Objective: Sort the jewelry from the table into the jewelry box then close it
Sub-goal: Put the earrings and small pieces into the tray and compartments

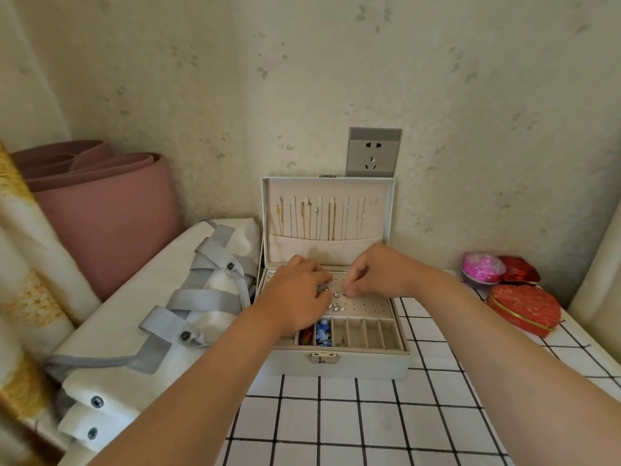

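**Earrings going onto the box's peg panel**

The jewelry box (pixel 339 366) sits open at centre frame on the checked worktop (pixel 336 418), lid upright. Both hands are over its perforated panel (pixel 368 306). The right hand (pixel 379 270) pinches a small stud (pixel 345 292) in a fingertip grip. The left hand (pixel 295 294) curls beside it; I cannot tell whether it holds anything. The step looks like seating studs, and the next move calls for lining the post up with a hole.
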`<state>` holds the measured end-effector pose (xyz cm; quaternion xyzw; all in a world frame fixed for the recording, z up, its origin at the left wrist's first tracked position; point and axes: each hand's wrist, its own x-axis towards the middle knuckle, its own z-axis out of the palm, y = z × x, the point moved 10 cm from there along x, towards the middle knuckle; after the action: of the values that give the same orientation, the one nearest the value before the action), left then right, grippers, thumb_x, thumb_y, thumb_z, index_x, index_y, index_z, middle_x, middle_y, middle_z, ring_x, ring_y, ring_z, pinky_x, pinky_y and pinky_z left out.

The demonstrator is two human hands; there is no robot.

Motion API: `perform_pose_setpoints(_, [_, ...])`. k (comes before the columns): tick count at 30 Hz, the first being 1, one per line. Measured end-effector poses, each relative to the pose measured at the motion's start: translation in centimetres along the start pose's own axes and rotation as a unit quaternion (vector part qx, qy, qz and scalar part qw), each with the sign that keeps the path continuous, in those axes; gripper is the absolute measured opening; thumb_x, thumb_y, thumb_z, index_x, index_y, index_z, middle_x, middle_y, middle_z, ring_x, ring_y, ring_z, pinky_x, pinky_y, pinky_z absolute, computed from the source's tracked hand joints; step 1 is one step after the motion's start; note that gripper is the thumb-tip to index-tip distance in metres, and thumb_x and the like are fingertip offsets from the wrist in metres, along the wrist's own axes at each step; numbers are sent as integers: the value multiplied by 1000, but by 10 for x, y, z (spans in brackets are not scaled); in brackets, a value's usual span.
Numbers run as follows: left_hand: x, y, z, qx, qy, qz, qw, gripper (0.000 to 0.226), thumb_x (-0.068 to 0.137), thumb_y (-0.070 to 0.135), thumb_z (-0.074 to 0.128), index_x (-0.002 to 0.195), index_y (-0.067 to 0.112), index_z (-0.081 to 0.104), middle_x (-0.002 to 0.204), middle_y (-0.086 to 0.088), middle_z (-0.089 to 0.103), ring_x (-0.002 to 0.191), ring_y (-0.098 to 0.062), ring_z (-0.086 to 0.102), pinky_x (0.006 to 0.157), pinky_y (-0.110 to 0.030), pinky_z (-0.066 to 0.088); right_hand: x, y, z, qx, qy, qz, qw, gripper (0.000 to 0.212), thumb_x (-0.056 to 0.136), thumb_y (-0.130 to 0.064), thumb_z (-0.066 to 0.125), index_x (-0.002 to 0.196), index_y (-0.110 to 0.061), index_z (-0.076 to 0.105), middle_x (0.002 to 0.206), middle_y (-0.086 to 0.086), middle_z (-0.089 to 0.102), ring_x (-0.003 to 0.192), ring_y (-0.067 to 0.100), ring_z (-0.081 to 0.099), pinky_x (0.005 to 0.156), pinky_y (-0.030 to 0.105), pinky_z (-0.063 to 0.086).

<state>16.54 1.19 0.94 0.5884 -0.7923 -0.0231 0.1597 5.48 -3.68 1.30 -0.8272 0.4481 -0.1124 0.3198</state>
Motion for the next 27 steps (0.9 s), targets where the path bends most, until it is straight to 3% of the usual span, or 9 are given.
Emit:
perform_pose_setpoints(5, [1, -2, -10, -67, 43, -14, 997, 41, 97, 35, 51, 138, 29, 53, 127, 6, 55, 121, -14, 36, 103, -31, 34, 1, -6, -8, 45, 63, -1, 997, 12, 85, -14, 75, 79, -23, 80, 71, -17, 73, 62, -10, 62, 65, 14, 45])
perform_pose_setpoints(7, [3, -1, -23, -153, 83, -16, 985, 32, 94, 27, 58, 125, 34, 62, 117, 13, 62, 114, -6, 45, 98, -24, 38, 1, -8, -13, 98, 91, 1, 991, 11, 86, -14, 75, 79, -21, 79, 68, -17, 72, 49, -2, 58, 59, 14, 46])
perform_pose_setpoints(10, [4, -4, -31, -308, 104, -56, 944, 24, 89, 14, 65, 104, 33, 67, 96, 18, 69, 93, 6, 59, 81, -11, 46, -1, -10, -16, 181, 103, 12, 978, 4, 86, -18, 76, 83, -19, 78, 66, -6, 70, 49, 8, 54, 48, 16, 40])
perform_pose_setpoints(14, [3, -14, -37, -379, 144, -99, 909, 15, 88, 19, 71, 100, 28, 73, 88, 11, 74, 86, -1, 67, 84, -31, 57, 1, -6, -8, 298, 61, 40, 952, 11, 90, -21, 73, 99, -15, 77, 88, 5, 76, 54, 10, 54, 47, 21, 36])
perform_pose_setpoints(21, [-1, -29, -41, -459, 172, -148, 859, 8, 84, 20, 76, 91, 23, 77, 85, 7, 76, 87, -8, 71, 93, -37, 56, 1, -9, -1, 382, 35, 62, 921, 18, 94, -19, 67, 109, -10, 72, 86, 3, 73, 54, 10, 51, 46, 20, 33])
perform_pose_setpoints(27, [-2, -32, -39, -466, 180, -185, 846, 3, 84, 27, 76, 85, 24, 76, 84, 6, 75, 85, -7, 70, 90, -34, 56, 0, -14, -12, 343, 86, 36, 935, 19, 92, -27, 70, 105, -14, 72, 89, 2, 74, 53, 11, 51, 47, 22, 35])
